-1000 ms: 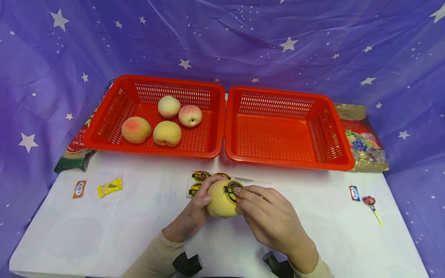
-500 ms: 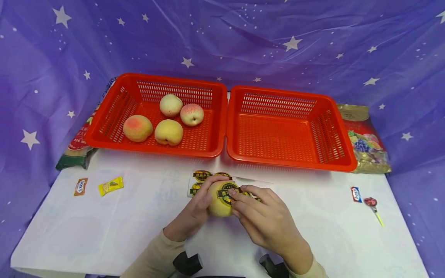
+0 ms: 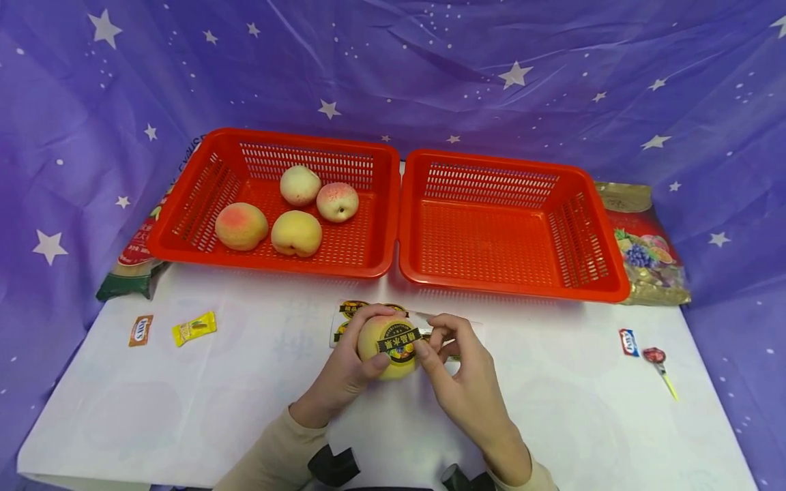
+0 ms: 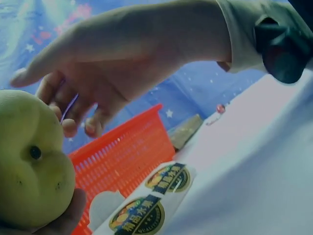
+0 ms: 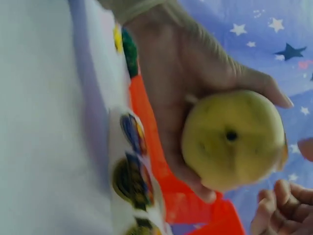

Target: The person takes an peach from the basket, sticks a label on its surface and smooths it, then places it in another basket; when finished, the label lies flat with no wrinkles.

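Observation:
In the head view my left hand (image 3: 340, 368) grips a yellow peach (image 3: 371, 334) with a pink blush, low over the white table. A round black-and-gold fruit sticker (image 3: 400, 346) lies on the peach's upper face, and the left thumb rests on its lower edge. My right hand (image 3: 469, 385) is at the peach's right side, thumb tip right by the sticker's edge, other fingers loosely bent and holding nothing. In the left wrist view, the peach's underside (image 4: 29, 186) shows a dark dimple. Behind the hands lies a sheet of stickers (image 4: 168, 188), partly hidden in the head view.
At the back left a red basket (image 3: 270, 266) holds several peaches (image 3: 297, 234); a second red basket (image 3: 510, 290) stands beside it. Wrapped candies (image 3: 194, 329) lie at left, a small candy (image 3: 628, 342) and a lollipop (image 3: 654, 356) at right. Printed bags (image 3: 651, 256) flank the baskets.
The right fingers, earlier pressing on the sticker, have drawn back to the right and bent. The left hand has turned the peach, and the sticker now faces up with its print in view.

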`<state>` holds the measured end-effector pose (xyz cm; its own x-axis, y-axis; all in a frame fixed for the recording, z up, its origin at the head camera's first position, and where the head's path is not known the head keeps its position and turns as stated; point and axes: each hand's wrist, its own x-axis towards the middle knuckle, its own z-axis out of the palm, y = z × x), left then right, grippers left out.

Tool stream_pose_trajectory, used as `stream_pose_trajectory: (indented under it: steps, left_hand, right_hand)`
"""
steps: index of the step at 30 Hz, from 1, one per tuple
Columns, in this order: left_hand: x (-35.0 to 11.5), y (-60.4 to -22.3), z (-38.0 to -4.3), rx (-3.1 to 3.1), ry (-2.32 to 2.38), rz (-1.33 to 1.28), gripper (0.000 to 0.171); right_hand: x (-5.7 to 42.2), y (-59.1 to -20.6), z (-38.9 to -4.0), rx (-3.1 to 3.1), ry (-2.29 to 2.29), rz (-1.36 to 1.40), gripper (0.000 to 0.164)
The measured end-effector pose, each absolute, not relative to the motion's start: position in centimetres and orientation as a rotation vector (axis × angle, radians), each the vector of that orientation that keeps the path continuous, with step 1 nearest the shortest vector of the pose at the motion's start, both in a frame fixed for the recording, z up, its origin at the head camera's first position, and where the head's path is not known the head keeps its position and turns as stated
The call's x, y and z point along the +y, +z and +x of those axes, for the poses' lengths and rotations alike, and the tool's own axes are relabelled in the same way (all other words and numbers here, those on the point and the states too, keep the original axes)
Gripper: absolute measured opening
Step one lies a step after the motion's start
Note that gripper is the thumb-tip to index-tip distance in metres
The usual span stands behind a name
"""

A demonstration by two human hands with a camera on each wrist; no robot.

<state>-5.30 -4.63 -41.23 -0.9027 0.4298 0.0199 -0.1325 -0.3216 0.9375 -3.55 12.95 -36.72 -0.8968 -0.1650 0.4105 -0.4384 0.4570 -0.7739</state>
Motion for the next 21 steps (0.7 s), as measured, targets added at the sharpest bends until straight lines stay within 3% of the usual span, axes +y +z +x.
stream_pose_trajectory:
  steps: [6, 21]
  left_hand:
    - [-4.5, -41.6, -5.2, 1.642, 2.238, 0.397, 0.053]
    - [-4.5, -41.7, -5.3, 1.666, 2.230, 0.446, 0.054]
  right_hand:
    - [12.4, -37.5, -3.3, -2.537, 1.737, 0.350, 0.033]
    - [12.2, -38.0, -3.1, -2.483, 2.088, 0.168, 0.023]
